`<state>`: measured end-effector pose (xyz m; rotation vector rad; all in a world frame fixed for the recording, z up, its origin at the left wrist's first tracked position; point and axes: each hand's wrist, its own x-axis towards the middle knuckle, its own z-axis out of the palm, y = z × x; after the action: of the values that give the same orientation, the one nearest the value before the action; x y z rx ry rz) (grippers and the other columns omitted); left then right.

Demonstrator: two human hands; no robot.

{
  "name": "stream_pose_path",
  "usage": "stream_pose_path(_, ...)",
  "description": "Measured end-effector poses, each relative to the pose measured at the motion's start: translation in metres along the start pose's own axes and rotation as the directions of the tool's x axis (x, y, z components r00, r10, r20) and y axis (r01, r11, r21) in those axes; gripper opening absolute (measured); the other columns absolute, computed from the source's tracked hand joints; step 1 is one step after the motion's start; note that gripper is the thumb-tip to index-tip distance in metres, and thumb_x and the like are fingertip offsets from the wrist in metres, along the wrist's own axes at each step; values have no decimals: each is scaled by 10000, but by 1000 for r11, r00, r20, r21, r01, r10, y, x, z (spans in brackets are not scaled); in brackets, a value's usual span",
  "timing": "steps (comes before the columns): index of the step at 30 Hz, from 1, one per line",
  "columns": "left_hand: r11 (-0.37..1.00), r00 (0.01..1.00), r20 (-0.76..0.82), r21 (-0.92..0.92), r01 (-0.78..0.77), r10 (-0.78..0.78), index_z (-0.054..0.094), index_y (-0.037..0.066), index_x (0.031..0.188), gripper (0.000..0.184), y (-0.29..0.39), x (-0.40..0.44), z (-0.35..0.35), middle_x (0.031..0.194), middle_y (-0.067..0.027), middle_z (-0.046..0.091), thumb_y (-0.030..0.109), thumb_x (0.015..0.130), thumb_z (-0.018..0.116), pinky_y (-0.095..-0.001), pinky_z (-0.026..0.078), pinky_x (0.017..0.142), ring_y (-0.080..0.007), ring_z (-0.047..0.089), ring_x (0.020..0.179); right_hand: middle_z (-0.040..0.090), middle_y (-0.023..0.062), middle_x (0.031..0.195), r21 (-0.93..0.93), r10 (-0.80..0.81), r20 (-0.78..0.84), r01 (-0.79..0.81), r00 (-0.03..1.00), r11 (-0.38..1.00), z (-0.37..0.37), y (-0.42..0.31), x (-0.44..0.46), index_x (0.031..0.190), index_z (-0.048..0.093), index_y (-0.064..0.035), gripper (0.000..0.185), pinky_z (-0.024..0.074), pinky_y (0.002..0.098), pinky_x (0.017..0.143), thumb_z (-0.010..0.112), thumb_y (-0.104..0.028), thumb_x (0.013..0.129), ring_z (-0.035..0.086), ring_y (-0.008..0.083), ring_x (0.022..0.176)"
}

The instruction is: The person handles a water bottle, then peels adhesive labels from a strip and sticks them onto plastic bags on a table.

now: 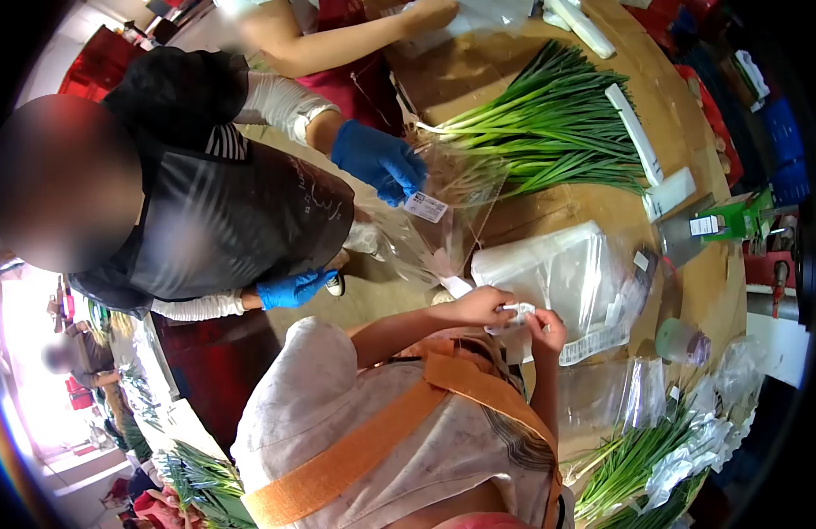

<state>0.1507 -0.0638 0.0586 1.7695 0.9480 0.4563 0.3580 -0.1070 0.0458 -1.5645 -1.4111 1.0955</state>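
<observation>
A small white piece (519, 311), crumpled and too blurred to identify, was held between the person's 2 bare hands, just in front of the chest. Its longer side ran roughly crosswise, from the left hand (480, 306) towards the right hand (549, 335), so it lay to the right of the left palm and just beyond the right fingertips. Both hands were close to it, with neither clearly nearer. The left hand was nearly closed, thumb and fingers pinching the near left end. The right hand was partly curled, its thumb and forefinger brought together at the other end; how firmly it gripped could not be told.

Past the hands, on the table (690, 234), a stack of clear bags (549, 264) lay flat, its near edge close to the fingers. A printed sheet (596, 346) showed to the right of the right hand, and a small bottle (677, 340) was farther right. A large bundle of green onions (549, 123) lay on the far side, spread out with its roots to the left and its leaf tips to the right. A 2nd bundle (637, 463) lay at the near right, beside crumpled plastic (690, 458).

At the left, a co-worker (249, 212) in blue gloves held up a clear bag (456, 225) with a white label (425, 207), apart from the person's own hands.
</observation>
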Motion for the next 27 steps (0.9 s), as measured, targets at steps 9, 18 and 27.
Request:
stream_pose_path(9,991,996,45,-113,76,-72,575,57,886,176,-11,-18,-5,675,-121,556,232,881,565,-341,434,565,-220,527,581,597,44,722,-624,1,-319,-211,948,752,-19,35,17,1031,594,-153,453,455,369,527,752,-382,673,572,260,588)
stream_pose_path(18,979,984,165,-202,-34,68,566,46,1012,241,-6,-45,9,885,-103,576,199,826,578,-346,460,708,-221,576,776,565,36,851,-578,-309,-59,220,949,786,-18,32,-3,753,618,-102,146,338,355,844,710,-212,726,517,243,854)
stream_pose_path(27,921,990,-132,-377,-101,55,460,24,699,219,3,-95,4,620,-46,448,136,773,633,-283,360,501,-115,440,558,627,85,962,-132,-133,-44,126,990,983,-15,-14,26,1003,626,-31,250,449,336,768,675,-100,768,582,193,822)
